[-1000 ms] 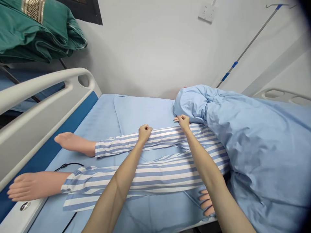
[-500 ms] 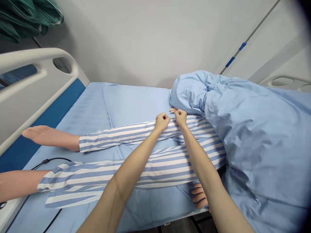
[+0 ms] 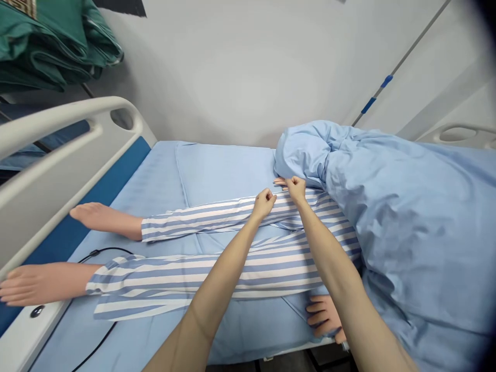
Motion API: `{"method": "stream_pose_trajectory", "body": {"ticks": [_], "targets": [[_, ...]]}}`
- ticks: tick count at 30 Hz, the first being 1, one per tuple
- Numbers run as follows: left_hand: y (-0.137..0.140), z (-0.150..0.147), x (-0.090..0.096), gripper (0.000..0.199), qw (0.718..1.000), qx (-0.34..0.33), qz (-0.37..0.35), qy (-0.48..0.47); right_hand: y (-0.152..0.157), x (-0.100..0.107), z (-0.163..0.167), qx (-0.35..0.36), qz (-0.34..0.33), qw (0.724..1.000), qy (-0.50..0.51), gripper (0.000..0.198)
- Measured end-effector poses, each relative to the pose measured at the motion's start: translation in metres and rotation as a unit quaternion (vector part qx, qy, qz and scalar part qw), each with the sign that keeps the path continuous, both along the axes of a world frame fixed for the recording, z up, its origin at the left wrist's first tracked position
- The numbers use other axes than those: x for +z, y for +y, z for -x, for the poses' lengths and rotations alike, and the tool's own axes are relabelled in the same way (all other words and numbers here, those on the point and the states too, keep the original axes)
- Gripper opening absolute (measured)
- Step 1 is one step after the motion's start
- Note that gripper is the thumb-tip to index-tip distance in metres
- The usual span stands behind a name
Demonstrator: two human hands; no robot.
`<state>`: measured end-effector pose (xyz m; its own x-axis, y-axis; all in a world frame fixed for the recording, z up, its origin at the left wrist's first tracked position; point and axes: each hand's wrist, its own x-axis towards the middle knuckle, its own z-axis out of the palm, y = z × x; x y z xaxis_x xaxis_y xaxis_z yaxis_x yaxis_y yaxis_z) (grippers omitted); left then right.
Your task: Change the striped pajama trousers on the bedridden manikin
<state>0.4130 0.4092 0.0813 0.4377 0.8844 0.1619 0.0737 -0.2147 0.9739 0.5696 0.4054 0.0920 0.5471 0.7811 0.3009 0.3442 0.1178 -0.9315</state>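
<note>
A manikin in blue-and-white striped trousers (image 3: 217,274) lies on the bed, its bare feet (image 3: 42,283) to the left. Over the far trouser leg, around the thigh, is my left hand (image 3: 264,203), its fingers curled closed. Close on its right, my right hand (image 3: 295,189) is also closed, beside the fingers of the manikin's far hand (image 3: 279,182). The undersides of both fists are hidden, so I cannot see whether cloth is in them. Below my right forearm rests the manikin's near hand (image 3: 325,312), palm partly covered by my arm.
A bunched blue quilt (image 3: 406,217) covers the manikin's upper body at right. The bed's footboard (image 3: 77,150) stands at left, with green cloth (image 3: 58,46) beyond it. A black cable (image 3: 98,341) runs over the blue sheet (image 3: 220,168). Behind is a wall with a slanting pole (image 3: 399,64).
My view has turned a little to the left, so more of the near foot and footboard shows. Both fists stay closed over the far thigh, the right one slightly farther right.
</note>
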Motion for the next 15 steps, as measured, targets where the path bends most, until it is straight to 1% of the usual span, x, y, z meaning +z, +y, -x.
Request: {"method": "stream_pose_trajectory", "body": {"ticks": [5, 8, 10, 11, 13, 15], "targets": [[0.004, 0.002, -0.003, 0.024, 1.000, -0.002, 0.019, -0.010, -0.008, -0.010, 0.002, -0.016, 0.013, 0.998, -0.066, 0.033], [-0.001, 0.007, 0.000, 0.021, 1.000, -0.013, 0.013, 0.018, -0.008, -0.012, 0.002, -0.018, 0.010, 0.997, -0.076, 0.032], [-0.009, 0.015, 0.004, 0.019, 0.999, -0.029, -0.006, 0.043, -0.008, -0.011, 0.002, -0.027, 0.012, 0.996, -0.083, 0.032], [-0.015, 0.022, 0.006, 0.018, 0.998, -0.031, -0.022, 0.051, -0.008, -0.011, 0.002, -0.032, 0.015, 0.996, -0.086, 0.032], [-0.029, 0.043, 0.009, 0.019, 0.996, -0.013, -0.066, 0.054, -0.009, -0.012, 0.003, -0.043, 0.020, 0.995, -0.091, 0.033], [-0.045, 0.079, 0.010, 0.019, 0.994, 0.019, -0.096, 0.047, -0.011, -0.014, 0.004, -0.056, 0.015, 0.993, -0.100, 0.034]]}}
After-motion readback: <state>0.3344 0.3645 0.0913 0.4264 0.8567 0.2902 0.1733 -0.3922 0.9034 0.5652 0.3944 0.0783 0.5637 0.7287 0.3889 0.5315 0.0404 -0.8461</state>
